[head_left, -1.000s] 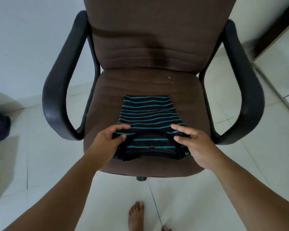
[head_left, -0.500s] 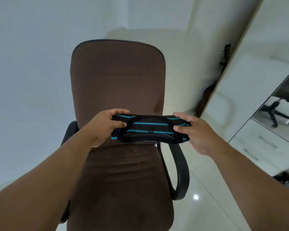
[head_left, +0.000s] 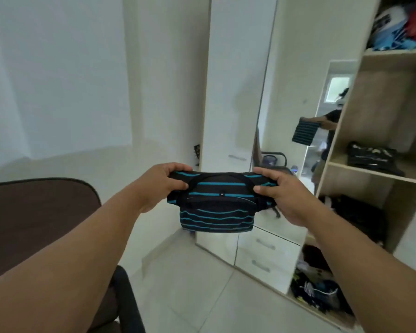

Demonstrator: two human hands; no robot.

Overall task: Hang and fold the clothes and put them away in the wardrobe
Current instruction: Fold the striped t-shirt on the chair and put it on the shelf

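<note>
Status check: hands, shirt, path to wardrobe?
Left hand and right hand both grip folded black teal-striped shirt, held midair. Open wooden wardrobe ahead right. Nothing between.

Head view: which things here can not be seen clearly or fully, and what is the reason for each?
- Folded striped shirt: its two upper ends are covered by the left hand and right hand.
- Brown chair: cut off by the left edge, partly behind the left forearm.
- Clothes on the top wardrobe shelf: blurred, cut by the top and right edges.
- Dark heap on the lowest shelf: blurred, single garments cannot be told apart.
</note>
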